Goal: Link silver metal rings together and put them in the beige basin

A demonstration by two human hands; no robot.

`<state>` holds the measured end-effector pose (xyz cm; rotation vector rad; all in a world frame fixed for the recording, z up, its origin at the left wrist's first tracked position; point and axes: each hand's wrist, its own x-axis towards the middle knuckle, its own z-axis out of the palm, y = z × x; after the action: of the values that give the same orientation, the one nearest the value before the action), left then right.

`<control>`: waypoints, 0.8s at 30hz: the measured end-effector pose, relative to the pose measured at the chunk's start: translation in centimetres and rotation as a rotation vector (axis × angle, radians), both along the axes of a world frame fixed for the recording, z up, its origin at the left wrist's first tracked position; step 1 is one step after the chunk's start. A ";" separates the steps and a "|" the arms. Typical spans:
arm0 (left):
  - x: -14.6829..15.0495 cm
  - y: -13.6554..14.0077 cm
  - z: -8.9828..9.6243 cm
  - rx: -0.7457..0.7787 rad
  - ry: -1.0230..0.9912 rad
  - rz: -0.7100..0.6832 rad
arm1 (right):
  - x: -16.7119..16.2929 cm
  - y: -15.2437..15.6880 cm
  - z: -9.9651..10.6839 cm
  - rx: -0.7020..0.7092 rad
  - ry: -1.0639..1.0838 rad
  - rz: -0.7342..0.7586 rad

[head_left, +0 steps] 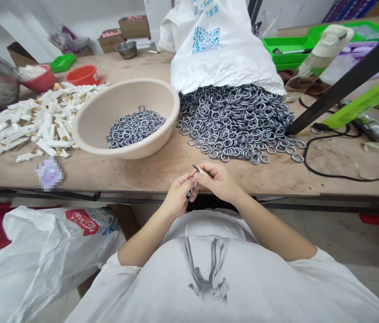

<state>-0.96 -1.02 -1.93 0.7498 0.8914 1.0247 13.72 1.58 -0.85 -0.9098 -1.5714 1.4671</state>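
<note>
Close together at the table's front edge, my two hands meet in front of my body. My left hand [176, 197] is closed on several grey rings [189, 194]. In my right hand [221, 181] is a small knife [204, 172] with a pale handle and a dark pointed blade, its tip pointing up and left. The right fingertips touch the rings or the left fingers; I cannot tell which. Beyond the hands lies a heap of grey rings [236, 121], spilling from a white sack [219, 49]. A beige basin [125, 150] to the left holds more such rings.
White plastic pieces [46, 121] are piled on the left of the table [149, 177]. A black cable [344, 178] loops on the right below a slanting dark post [337, 85]. A bottle [320, 58] stands behind it. A white bag [51, 251] sits on the floor at left.
</note>
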 end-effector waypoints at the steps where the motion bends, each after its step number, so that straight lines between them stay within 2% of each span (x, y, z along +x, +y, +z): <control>1: 0.0 0.0 0.0 0.001 0.001 -0.001 | 0.0 0.0 0.0 -0.010 0.008 0.007; 6: 0.0 0.0 0.0 0.004 0.003 -0.009 | 0.0 0.0 -0.1 -0.047 0.033 0.028; 14: 0.3 0.1 0.0 -0.025 -0.021 -0.012 | 0.4 0.1 0.3 0.086 0.060 -0.076; 20: 0.3 0.1 0.2 0.012 0.005 -0.028 | 1.1 0.0 0.9 0.113 0.004 -0.165; 24: 0.1 0.2 0.2 0.020 0.011 -0.009 | 1.1 0.1 0.6 0.142 -0.015 -0.158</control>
<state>-0.85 -0.84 -1.71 0.7760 0.8871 1.0233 14.82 1.72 -0.22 -0.9414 -1.5558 1.2255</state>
